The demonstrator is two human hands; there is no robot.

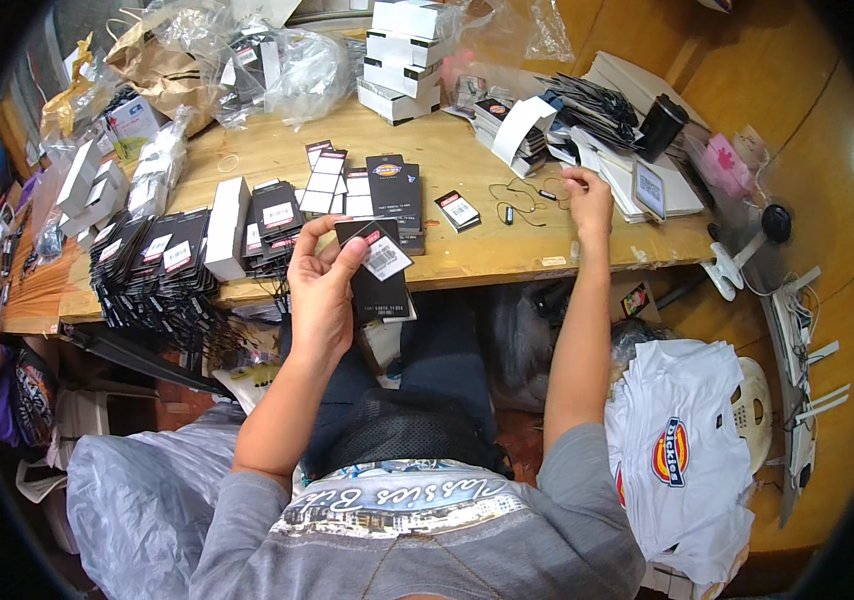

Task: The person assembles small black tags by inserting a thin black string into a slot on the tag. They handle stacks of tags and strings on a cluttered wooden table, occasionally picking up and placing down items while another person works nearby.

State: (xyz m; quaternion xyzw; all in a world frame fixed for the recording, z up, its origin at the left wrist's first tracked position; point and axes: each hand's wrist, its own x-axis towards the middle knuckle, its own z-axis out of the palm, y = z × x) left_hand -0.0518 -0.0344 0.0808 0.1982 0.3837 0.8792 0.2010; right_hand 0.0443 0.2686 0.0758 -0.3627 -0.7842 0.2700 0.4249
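I have the left hand (323, 285) just left of the frame's centre, clamped on a black hang tag (379, 293) with a white barcode label. The right hand (588, 200) is well apart, right of centre, fingers bent near black cords (509, 215) on the worktop (492, 262); I cannot tell whether it grips one. Bundled tags (159, 262) lie at left.

A head-worn fisheye camera looks down and forward at close range across a wooden tabletop (492, 252), its wide view bowing straight edges.
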